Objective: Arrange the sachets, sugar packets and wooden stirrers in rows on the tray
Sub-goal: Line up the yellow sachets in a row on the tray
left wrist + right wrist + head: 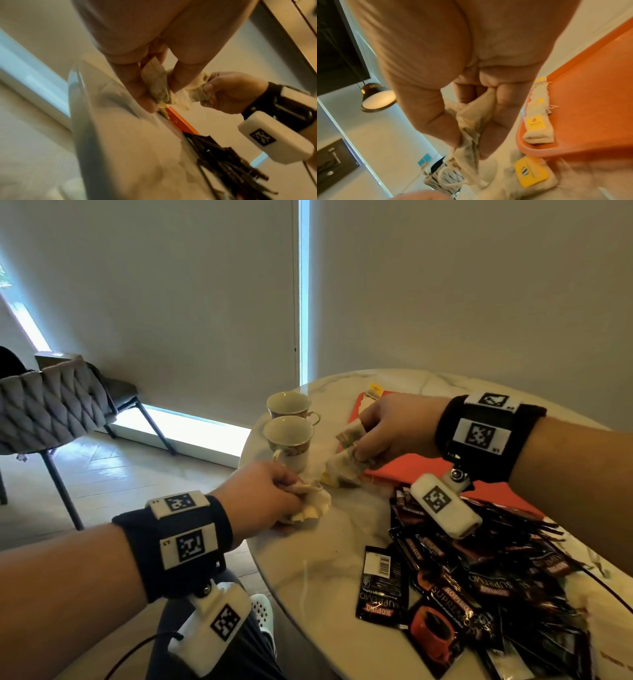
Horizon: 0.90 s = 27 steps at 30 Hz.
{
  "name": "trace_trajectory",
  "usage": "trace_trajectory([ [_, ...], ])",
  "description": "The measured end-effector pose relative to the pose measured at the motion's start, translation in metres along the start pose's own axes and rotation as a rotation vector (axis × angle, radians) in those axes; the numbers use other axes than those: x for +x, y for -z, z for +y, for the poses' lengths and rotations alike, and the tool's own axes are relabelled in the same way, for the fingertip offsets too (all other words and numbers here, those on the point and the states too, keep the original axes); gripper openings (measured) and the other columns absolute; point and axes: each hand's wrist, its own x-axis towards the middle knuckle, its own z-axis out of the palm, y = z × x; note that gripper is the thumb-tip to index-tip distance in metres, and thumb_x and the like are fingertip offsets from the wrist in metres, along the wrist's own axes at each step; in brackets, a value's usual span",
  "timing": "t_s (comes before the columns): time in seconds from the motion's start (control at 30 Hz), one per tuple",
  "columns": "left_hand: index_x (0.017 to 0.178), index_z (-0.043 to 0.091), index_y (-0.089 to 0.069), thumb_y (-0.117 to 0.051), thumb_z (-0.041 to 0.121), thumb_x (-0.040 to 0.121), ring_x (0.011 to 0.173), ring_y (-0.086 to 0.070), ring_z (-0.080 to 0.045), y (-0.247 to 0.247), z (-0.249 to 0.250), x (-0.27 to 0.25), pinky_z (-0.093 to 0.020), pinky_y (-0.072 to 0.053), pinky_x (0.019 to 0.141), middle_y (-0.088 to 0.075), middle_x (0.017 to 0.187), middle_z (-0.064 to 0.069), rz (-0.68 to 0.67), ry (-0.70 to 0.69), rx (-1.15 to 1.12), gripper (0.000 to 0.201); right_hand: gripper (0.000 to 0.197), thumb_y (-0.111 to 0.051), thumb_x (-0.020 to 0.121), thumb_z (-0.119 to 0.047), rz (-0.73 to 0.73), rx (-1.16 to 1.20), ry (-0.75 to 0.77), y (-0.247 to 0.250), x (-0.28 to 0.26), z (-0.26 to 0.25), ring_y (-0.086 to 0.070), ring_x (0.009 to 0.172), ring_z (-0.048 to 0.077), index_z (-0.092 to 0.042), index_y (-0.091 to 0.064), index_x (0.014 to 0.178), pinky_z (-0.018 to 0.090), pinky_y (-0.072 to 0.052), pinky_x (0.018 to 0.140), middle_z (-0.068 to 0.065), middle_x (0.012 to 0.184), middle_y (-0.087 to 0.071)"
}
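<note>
On the left, your left hand (260, 494) rests low on the tabletop (318, 577), its fingers curled round a small bunch of tea bags (308, 505). Just beyond it stand two cups (289, 436), near enough to knock.

Towards the middle, your right hand (390, 429) hovers above the near corner of the tray (411, 470), pinching a few more tea bags (349, 436) between thumb and fingers; others hang or lie loose below it (339, 474). The right wrist view shows a short row of tea bags (537, 117) already laid along the tray's edge (544, 150).

So the step in hand looks like gathering the tea bags and adding them to that row. Next, you probably need to free one bag from the bunch, mind the tangling strings, and set it flat beside the last one.

On the right, the dark coffee sachets (479, 577) sit in an unsorted heap on the tabletop, overlapping the tray's near edge. I cannot pick out sugar packets or stirrers for certain.
</note>
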Motion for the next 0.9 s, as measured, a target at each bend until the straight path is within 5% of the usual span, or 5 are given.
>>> trace_trajectory([
  [0.33, 0.128, 0.004, -0.06, -0.059, 0.0, 0.1, 0.086, -0.077, -0.031, -0.02, 0.005, 0.003, -0.037, -0.064, 0.069, -0.073, 0.112, -0.028, -0.126, 0.15, -0.558, 0.028, 0.019, -0.074, 0.084, 0.003, -0.051, 0.143, 0.152, 0.007, -0.021, -0.019, -0.075, 0.086, 0.024, 0.002, -0.074, 0.103, 0.034, -0.062, 0.08, 0.013, 0.095, -0.078],
  [0.43, 0.131, 0.009, -0.059, -0.055, 0.001, 0.102, 0.093, -0.078, -0.034, -0.026, 0.009, 0.002, -0.039, -0.066, 0.071, -0.075, 0.112, -0.025, -0.165, 0.174, -0.675, 0.03, 0.017, -0.08, 0.084, -0.014, 0.034, -0.115, 0.245, 0.0, -0.025, -0.027, -0.074, 0.078, 0.009, -0.015, -0.079, 0.101, 0.02, -0.058, 0.069, -0.002, 0.088, -0.079],
  [0.53, 0.138, 0.013, -0.056, -0.048, -0.004, 0.099, 0.1, -0.076, -0.041, -0.027, 0.014, -0.001, -0.042, -0.067, 0.072, -0.072, 0.122, -0.026, -0.213, 0.164, -0.851, 0.044, 0.013, -0.081, 0.082, -0.034, 0.106, -0.444, 0.326, -0.017, -0.023, -0.03, -0.069, 0.073, 0.007, -0.029, -0.08, 0.093, 0.025, -0.055, 0.067, -0.008, 0.08, -0.076],
  [0.73, 0.138, 0.012, -0.063, -0.072, 0.018, 0.084, 0.123, -0.065, -0.046, -0.025, 0.015, -0.008, -0.045, -0.065, 0.082, -0.067, 0.133, -0.027, -0.271, 0.047, -1.034, 0.055, 0.013, -0.076, 0.083, -0.025, 0.04, -0.528, 0.332, -0.041, -0.016, -0.03, -0.067, 0.076, 0.009, -0.03, -0.08, 0.095, 0.028, -0.055, 0.069, -0.008, 0.078, -0.073],
  [0.9, 0.132, 0.009, -0.064, -0.07, 0.018, 0.083, 0.096, -0.075, -0.033, -0.021, 0.004, -0.006, -0.036, -0.064, 0.069, -0.075, 0.114, -0.022, -0.191, 0.105, -1.034, 0.05, 0.032, -0.081, 0.083, -0.033, -0.127, -0.269, 0.316, -0.033, -0.009, -0.024, -0.07, 0.1, 0.002, -0.034, -0.075, 0.115, 0.029, -0.054, 0.097, -0.015, 0.104, -0.077],
])
